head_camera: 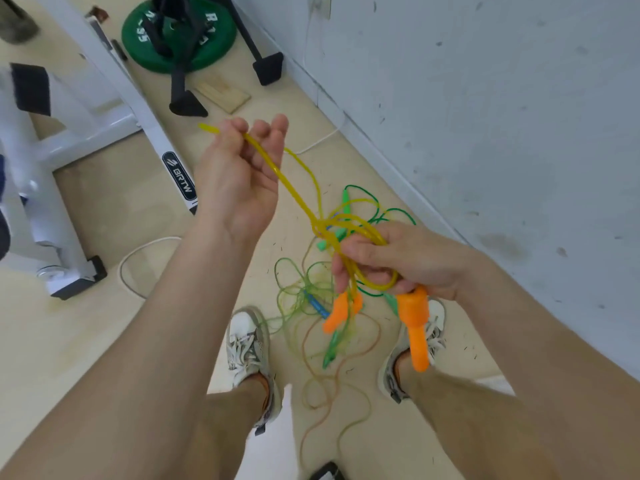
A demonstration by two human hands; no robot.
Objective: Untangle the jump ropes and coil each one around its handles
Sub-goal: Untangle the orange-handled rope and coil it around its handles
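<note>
Two orange handles (414, 327) (341, 313), one yellow rope (294, 192)

Left hand (239, 174) pinches yellow rope (294, 188) – right hand (398, 261) grips its coils and orange handles (414, 327)

A green weight plate (221, 46) lies at the far edge of the beige floor (69, 341), under a black stand's leg (187, 98). Just beside it is a wooden board (223, 95). A white BRTW machine frame (149, 126) stands left, a white cable (138, 248) looping near it. A scuffed wall (485, 98) borders the right.
</note>
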